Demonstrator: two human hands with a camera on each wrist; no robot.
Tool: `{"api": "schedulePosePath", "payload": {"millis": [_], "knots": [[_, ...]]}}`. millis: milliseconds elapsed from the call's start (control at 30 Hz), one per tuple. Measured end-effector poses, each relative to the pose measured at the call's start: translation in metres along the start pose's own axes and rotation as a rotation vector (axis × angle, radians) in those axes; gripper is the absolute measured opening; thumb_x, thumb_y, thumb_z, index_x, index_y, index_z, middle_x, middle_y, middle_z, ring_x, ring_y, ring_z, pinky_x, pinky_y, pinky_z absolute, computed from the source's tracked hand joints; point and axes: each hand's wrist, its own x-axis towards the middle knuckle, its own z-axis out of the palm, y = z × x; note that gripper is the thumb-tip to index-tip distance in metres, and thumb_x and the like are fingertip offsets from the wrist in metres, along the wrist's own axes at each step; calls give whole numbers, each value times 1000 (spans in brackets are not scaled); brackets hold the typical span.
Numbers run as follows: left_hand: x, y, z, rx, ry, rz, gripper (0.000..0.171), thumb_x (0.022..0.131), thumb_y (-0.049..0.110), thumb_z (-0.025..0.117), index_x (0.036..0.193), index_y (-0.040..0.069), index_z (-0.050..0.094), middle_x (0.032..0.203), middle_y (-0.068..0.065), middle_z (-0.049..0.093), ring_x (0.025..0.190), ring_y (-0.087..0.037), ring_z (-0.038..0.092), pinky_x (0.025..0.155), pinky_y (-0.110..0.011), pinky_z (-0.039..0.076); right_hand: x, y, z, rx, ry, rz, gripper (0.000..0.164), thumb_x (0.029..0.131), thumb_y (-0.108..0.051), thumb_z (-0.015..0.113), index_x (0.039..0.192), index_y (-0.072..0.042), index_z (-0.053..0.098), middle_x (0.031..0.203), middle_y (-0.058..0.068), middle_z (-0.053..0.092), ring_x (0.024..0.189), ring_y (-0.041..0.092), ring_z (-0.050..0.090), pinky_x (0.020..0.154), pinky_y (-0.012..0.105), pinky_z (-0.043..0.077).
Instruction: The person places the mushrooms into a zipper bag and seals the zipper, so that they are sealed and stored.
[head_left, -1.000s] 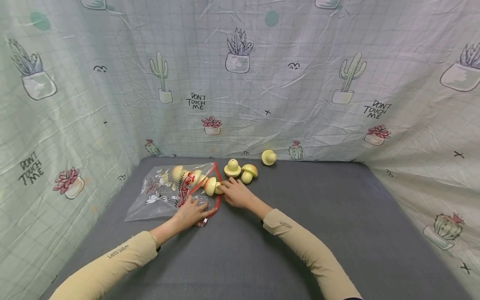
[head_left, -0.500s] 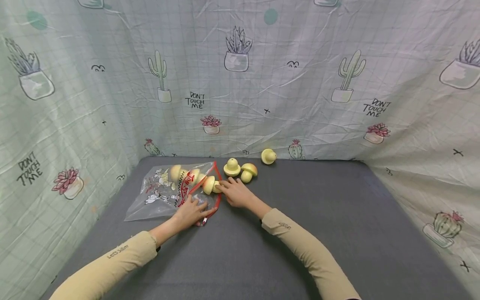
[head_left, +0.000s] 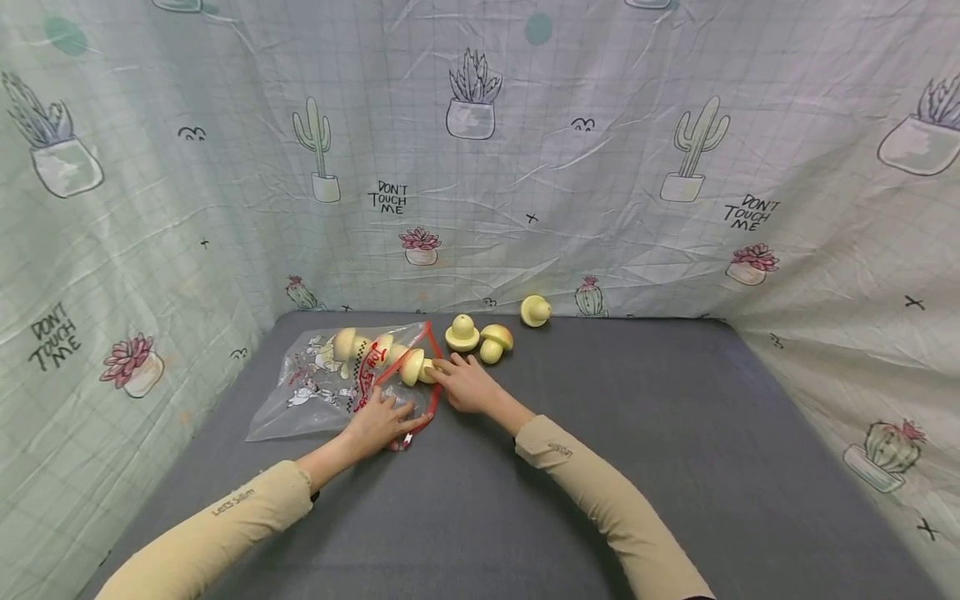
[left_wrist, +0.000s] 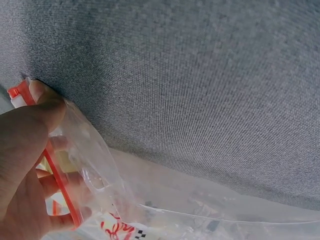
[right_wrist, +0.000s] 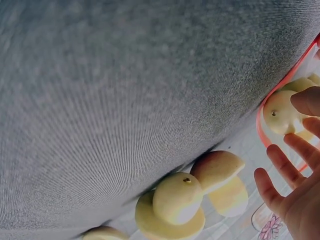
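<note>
A clear plastic zip bag with a red zip edge lies on the grey table, its mouth facing right. My left hand grips the near part of its mouth, thumb on the red edge by the slider and fingers behind the film. Inside the bag are yellow toy mushrooms with reddish caps. Another toy mushroom lies in the mouth, cap inward, stem toward my right hand. The right thumb and index finger are at that stem; the other right-hand fingers spread apart.
Just right of the bag mouth, one toy mushroom stands stem up and another leans on its side. A third toy mushroom sits at the table's back edge, against the cactus-print curtain.
The toy mushroom at the bag mouth has slid slightly left, deeper into the bag, with my right hand following it. My left hand keeps its hold on the bag. The head view has shifted a little.
</note>
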Motion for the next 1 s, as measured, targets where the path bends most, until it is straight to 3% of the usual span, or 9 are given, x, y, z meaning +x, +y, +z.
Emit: {"api": "schedulePosePath", "payload": {"millis": [533,1000], "knots": [[-2,1,3,18,15,-8,68,65,56,54,129,39,42,112,7,56,82,-21,58,77,-45,42,10,-5,-3,18,-97,14,51,87,-23,51,136,-24,38,138,-1,41,110,20,45,85,41,44],[2,0,4,5,5,1,68,65,56,56,129,39,42,112,6,56,85,-22,59,79,-48,43,13,-2,-3,30,-92,20,56,84,-23,56,137,-25,36,139,-1,40,111,21,45,89,44,43]]}}
